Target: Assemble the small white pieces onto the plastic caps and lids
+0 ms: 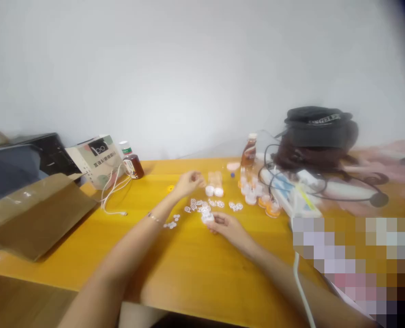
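My right hand [227, 224] holds a small white plastic piece [208, 217] between thumb and fingers, low over the table. Farther away and to the left, my left hand [189, 183] has its fingers bent together in a pinch; whatever lies between the tips is too blurred to make out. Just right of those fingertips are two pale brown cylinders with white round ends [214, 189]. Between the hands lie several white spoked discs [194, 205], with a few more discs [235, 207] to the right. Several smaller white discs [171, 223] are scattered near my left wrist.
Clear and orange-based plastic parts [252, 193] stand at right, before a brown drink bottle [249, 152]. Cables, a power strip [305, 207] and a black bag [316, 132] lie beyond. At left are a dark bottle [132, 164], white cable [111, 193], and paper bags [42, 214].
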Demonstrator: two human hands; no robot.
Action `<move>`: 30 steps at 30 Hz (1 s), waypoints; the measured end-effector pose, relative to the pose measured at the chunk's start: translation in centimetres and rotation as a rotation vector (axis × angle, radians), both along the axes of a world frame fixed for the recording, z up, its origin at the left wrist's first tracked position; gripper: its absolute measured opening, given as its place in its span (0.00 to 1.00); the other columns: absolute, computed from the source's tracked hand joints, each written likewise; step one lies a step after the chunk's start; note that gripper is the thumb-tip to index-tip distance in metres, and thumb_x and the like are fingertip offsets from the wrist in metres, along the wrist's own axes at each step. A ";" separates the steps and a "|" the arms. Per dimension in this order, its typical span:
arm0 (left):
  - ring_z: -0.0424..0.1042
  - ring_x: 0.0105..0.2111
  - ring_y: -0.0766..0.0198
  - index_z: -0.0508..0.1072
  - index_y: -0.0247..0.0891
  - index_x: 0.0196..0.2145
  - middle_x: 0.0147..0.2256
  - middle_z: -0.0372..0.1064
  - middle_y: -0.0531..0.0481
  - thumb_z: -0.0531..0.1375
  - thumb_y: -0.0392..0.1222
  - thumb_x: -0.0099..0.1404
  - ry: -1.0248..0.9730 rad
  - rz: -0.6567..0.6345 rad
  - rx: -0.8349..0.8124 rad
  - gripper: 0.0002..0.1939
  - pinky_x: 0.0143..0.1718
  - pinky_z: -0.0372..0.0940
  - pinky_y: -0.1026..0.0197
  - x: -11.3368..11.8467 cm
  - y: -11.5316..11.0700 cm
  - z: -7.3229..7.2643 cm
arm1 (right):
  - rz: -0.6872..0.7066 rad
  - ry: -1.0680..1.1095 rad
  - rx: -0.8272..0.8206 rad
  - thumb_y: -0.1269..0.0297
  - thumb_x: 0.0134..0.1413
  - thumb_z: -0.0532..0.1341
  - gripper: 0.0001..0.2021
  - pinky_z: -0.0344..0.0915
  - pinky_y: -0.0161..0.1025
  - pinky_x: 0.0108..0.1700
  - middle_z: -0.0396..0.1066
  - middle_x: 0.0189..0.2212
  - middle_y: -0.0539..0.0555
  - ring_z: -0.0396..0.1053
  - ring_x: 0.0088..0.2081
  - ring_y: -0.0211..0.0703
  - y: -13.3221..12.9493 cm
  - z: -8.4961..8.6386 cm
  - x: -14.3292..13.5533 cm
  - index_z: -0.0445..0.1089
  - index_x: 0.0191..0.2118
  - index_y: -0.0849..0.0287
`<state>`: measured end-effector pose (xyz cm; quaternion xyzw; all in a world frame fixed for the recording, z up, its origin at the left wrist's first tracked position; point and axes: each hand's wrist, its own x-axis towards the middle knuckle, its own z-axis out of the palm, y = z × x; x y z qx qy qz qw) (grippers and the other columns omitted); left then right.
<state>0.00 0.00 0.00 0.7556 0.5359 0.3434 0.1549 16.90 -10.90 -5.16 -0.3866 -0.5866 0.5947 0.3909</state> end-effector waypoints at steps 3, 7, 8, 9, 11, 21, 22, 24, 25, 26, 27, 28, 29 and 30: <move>0.69 0.35 0.64 0.67 0.34 0.44 0.36 0.70 0.46 0.55 0.48 0.59 -0.190 -0.248 -0.099 0.19 0.37 0.64 0.62 -1.1 -4.4 0.9 | -0.008 0.003 0.021 0.53 0.41 0.62 0.16 0.65 0.38 0.35 0.70 0.26 0.50 0.68 0.29 0.38 -0.1 0.0 0.0 0.69 0.34 0.59; 0.69 0.35 0.65 0.68 0.34 0.42 0.37 0.70 0.45 0.56 0.47 0.59 -0.307 -0.307 -0.120 0.17 0.38 0.64 0.62 -1.5 -8.5 0.5 | 0.002 0.009 0.050 0.55 0.43 0.61 0.14 0.64 0.40 0.40 0.72 0.30 0.51 0.69 0.33 0.40 -0.4 0.4 -0.1 0.69 0.36 0.58; 0.69 0.35 0.65 0.68 0.34 0.42 0.36 0.70 0.45 0.56 0.47 0.59 -0.306 -0.308 -0.118 0.17 0.38 0.64 0.62 -1.5 -9.0 0.2 | 0.011 0.004 0.053 0.55 0.44 0.61 0.14 0.64 0.42 0.42 0.72 0.31 0.51 0.69 0.34 0.41 -0.5 0.5 -0.1 0.69 0.37 0.57; 0.69 0.35 0.64 0.68 0.34 0.42 0.37 0.70 0.45 0.57 0.46 0.58 -0.299 -0.310 -0.118 0.16 0.39 0.64 0.62 -1.5 -9.2 0.0 | 0.021 0.001 0.054 0.56 0.44 0.61 0.15 0.63 0.43 0.44 0.73 0.33 0.51 0.69 0.36 0.42 -0.6 0.6 -0.1 0.69 0.38 0.57; 0.69 0.37 0.64 0.69 0.34 0.41 0.37 0.70 0.45 0.58 0.45 0.58 -0.284 -0.313 -0.110 0.16 0.39 0.64 0.62 -1.6 -9.4 -0.2 | 0.035 0.009 0.057 0.57 0.44 0.61 0.15 0.61 0.45 0.48 0.73 0.37 0.52 0.69 0.41 0.45 -0.6 0.7 -0.1 0.69 0.39 0.56; 0.68 0.36 0.65 0.69 0.34 0.41 0.38 0.70 0.45 0.58 0.44 0.57 -0.281 -0.359 -0.120 0.15 0.40 0.63 0.62 -1.1 -10.5 -0.5 | -0.046 0.109 0.095 0.62 0.39 0.65 0.15 0.60 0.47 0.52 0.72 0.41 0.53 0.68 0.44 0.46 -0.7 0.6 -0.4 0.69 0.37 0.56; 0.68 0.36 0.65 0.69 0.34 0.40 0.38 0.70 0.45 0.58 0.44 0.57 -0.286 -0.360 -0.116 0.14 0.40 0.63 0.62 -1.0 -10.5 -0.5 | -0.053 0.109 0.104 0.62 0.39 0.65 0.15 0.60 0.47 0.51 0.72 0.40 0.54 0.68 0.44 0.46 -0.7 0.5 -0.4 0.69 0.37 0.56; 0.68 0.36 0.65 0.69 0.34 0.39 0.37 0.70 0.45 0.58 0.44 0.57 -0.289 -0.360 -0.112 0.14 0.40 0.63 0.62 -0.8 -10.5 -0.7 | -0.066 0.110 0.121 0.61 0.39 0.65 0.15 0.61 0.47 0.51 0.72 0.40 0.54 0.69 0.43 0.46 -0.7 0.5 -0.4 0.69 0.38 0.57; 0.68 0.36 0.65 0.69 0.34 0.38 0.36 0.70 0.46 0.59 0.44 0.57 -0.290 -0.360 -0.109 0.13 0.40 0.63 0.62 -0.8 -10.5 -0.8 | -0.068 0.111 0.130 0.61 0.39 0.65 0.15 0.61 0.46 0.50 0.73 0.39 0.54 0.69 0.43 0.45 -0.7 0.5 -0.4 0.69 0.38 0.57; 0.68 0.36 0.65 0.69 0.34 0.38 0.36 0.70 0.46 0.59 0.44 0.56 -0.294 -0.358 -0.105 0.13 0.40 0.63 0.61 -0.8 -10.4 -0.9 | -0.068 0.114 0.136 0.62 0.40 0.65 0.15 0.61 0.46 0.50 0.73 0.39 0.54 0.69 0.42 0.45 -0.7 0.5 -0.4 0.69 0.38 0.58; 0.68 0.36 0.65 0.69 0.34 0.38 0.37 0.69 0.46 0.59 0.44 0.56 -0.299 -0.357 -0.103 0.13 0.40 0.63 0.61 -0.8 -10.4 -1.0 | -0.068 0.116 0.140 0.62 0.40 0.65 0.15 0.61 0.45 0.50 0.73 0.39 0.54 0.69 0.42 0.45 -0.7 0.5 -0.3 0.69 0.38 0.58; 0.68 0.36 0.64 0.69 0.34 0.39 0.37 0.69 0.46 0.59 0.43 0.56 -0.307 -0.361 -0.102 0.13 0.41 0.63 0.61 -0.8 -10.3 -1.1 | -0.062 0.115 0.138 0.62 0.40 0.65 0.15 0.61 0.45 0.50 0.73 0.39 0.54 0.69 0.42 0.45 -0.8 0.6 -0.3 0.70 0.38 0.57; 0.68 0.37 0.64 0.69 0.34 0.39 0.37 0.69 0.45 0.59 0.42 0.57 -0.316 -0.372 -0.105 0.13 0.41 0.63 0.60 -0.8 -10.3 -1.2 | -0.052 0.113 0.131 0.62 0.41 0.65 0.15 0.61 0.44 0.50 0.73 0.39 0.53 0.69 0.43 0.44 -0.8 0.6 -0.3 0.70 0.39 0.57; 0.68 0.38 0.64 0.68 0.34 0.40 0.38 0.69 0.45 0.58 0.41 0.57 -0.329 -0.389 -0.109 0.13 0.42 0.63 0.60 -0.8 -10.3 -1.3 | -0.038 0.108 0.121 0.62 0.41 0.64 0.15 0.61 0.44 0.50 0.73 0.39 0.53 0.68 0.43 0.44 -0.8 0.6 -0.2 0.70 0.39 0.56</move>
